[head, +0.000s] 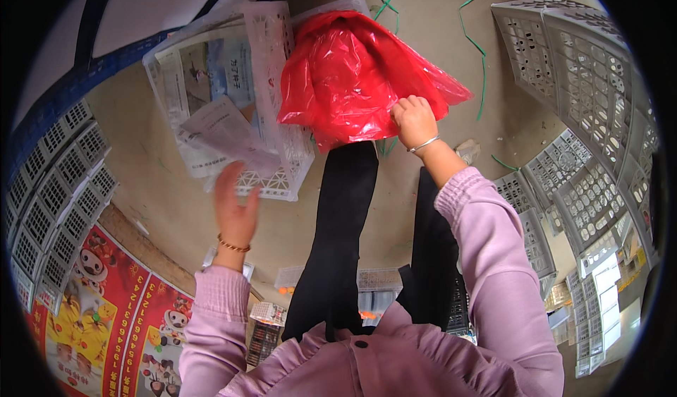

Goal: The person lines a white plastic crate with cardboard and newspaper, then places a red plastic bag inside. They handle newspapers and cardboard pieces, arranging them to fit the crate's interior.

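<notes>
My right hand (415,122) grips the lower right edge of a shiny red plastic bag (349,79), its fingers curled into the film. The bag spreads over something that it mostly hides; a pale plastic rim shows behind its top. My left hand (235,206), blurred, is raised with its fingers apart and nothing in them. Beyond it stands a clear plastic crate (270,79) with lattice walls. Printed newspaper (190,79) lines that crate, and a loose printed sheet (227,130) lies on top of it.
Grey lattice crates (587,74) are stacked at the right, and more crates (58,185) stand at the left. Green strapping pieces (484,74) lie on the floor (439,53). Red printed cartons (116,317) bearing writing are at the lower left.
</notes>
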Action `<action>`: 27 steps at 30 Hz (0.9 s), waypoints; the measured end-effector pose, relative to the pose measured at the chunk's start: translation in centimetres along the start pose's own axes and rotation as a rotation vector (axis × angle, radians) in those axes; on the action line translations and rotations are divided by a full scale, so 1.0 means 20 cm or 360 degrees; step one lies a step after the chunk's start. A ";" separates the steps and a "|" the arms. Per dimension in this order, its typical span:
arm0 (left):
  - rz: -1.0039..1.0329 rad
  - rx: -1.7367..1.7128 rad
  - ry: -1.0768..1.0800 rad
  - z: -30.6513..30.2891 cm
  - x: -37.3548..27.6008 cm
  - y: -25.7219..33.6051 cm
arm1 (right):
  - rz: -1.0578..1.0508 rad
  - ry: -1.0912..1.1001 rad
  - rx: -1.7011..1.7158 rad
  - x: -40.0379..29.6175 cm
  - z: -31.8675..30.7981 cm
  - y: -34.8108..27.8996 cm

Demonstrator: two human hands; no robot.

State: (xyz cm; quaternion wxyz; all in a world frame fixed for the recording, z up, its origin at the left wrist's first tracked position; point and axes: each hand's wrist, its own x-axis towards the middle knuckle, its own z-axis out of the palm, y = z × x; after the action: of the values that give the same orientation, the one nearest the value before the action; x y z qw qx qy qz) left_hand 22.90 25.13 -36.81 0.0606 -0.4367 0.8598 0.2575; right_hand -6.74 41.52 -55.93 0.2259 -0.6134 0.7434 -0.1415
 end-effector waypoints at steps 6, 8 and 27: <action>0.0189 -0.0249 -0.0474 0.45 0.25 0.33 | 0.0675 0.0364 0.0798 -0.10 -0.29 -0.18; 0.0229 -0.0175 -0.0296 0.49 0.30 0.46 | 0.0524 0.0403 0.0775 -0.13 -0.43 -0.23; 0.0631 -0.0608 0.0364 -0.46 0.06 1.10 | 0.0012 0.0571 0.1348 -0.19 -1.47 -0.88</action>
State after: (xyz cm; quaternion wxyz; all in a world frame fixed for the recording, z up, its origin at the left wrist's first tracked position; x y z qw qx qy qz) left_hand 6.20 30.41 -20.72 -0.1716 -0.2898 0.8656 0.3706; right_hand -6.23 39.60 -21.57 0.3250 -0.4301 0.6497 -0.5360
